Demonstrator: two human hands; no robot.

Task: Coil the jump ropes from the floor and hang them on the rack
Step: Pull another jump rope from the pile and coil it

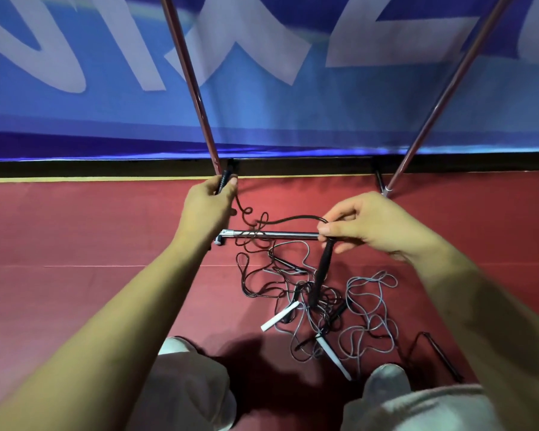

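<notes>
My left hand (pixel 207 203) grips one black ribbed handle (pixel 225 180) of a black jump rope. Its cord (pixel 290 218) curls across to my right hand (pixel 367 223), which pinches the cord where it meets the other black handle (pixel 322 275); that handle hangs down over the pile. On the red floor below lies a tangle of ropes: a grey rope (pixel 367 309) with white handles (pixel 279 318) and more black cord (pixel 255 275). The rack's two reddish poles (pixel 193 88) rise in front of me, and its chrome foot bar (pixel 271 234) lies behind the cord.
A blue banner (pixel 75 119) with pale lettering hangs across the back wall. Another black handle (pixel 442 356) lies on the floor at the right. My knees and shoes (pixel 181 346) show at the bottom edge, either side of the pile.
</notes>
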